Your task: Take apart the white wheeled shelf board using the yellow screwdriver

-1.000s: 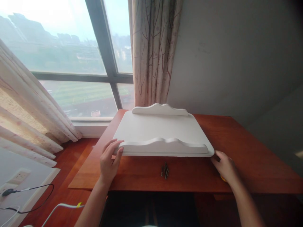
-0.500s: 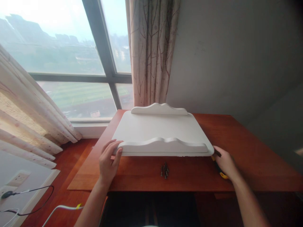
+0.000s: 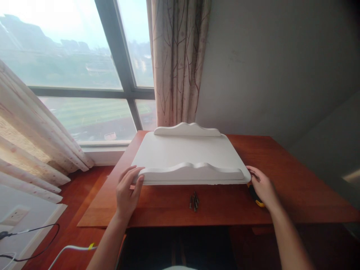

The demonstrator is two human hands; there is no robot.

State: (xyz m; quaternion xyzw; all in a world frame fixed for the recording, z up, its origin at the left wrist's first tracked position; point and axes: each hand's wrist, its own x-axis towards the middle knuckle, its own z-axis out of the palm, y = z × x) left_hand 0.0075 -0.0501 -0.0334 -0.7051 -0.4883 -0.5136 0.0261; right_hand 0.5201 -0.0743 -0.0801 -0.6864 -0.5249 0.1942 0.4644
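Observation:
A white board [image 3: 185, 150] with two raised, wavy rails lies on the wooden table. My left hand [image 3: 128, 191] is closed on its near left corner, thumb against the front and fingers over the top. At the near right corner, my right hand [image 3: 263, 187] has its fingers bent beside the board's edge, with a small dark screw [image 3: 254, 174] showing among them. Several more dark screws [image 3: 194, 201] lie together on the table in front of the board. Partly covered by my right hand, a black and yellow object [image 3: 259, 203], perhaps a tape measure, rests on the table.
The reddish-brown table [image 3: 298, 180] extends to the right of the board. Behind it stand a grey wall [image 3: 267, 67] and a patterned curtain [image 3: 180, 63]. A window [image 3: 81, 116] is at the left. Cables [image 3: 70, 247] run near the floor at lower left.
My right hand has shifted up and closer in against the board's near right corner. The left hand keeps its hold. The whole view has moved slightly.

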